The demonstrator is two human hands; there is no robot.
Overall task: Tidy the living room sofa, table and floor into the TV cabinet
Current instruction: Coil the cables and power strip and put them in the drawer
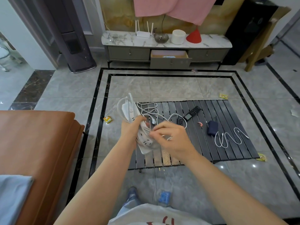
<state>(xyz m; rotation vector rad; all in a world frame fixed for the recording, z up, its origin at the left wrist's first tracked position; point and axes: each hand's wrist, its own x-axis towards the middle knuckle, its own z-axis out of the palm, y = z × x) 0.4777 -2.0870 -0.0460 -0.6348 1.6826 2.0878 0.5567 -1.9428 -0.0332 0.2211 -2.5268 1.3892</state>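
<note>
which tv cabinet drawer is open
The middle drawer, pulled out below the white pot; the left drawer and right drawer sit flush.

The right hand [170, 137] is motion-blurred, hiding the power strip's [142, 135] lower end; the open drawer's [169, 56] contents beyond the hands stay unreadable.

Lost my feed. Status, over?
Left hand grips power strip. Right hand pinches its cord. Cabinet drawer open, floor path unobstructed.
</note>
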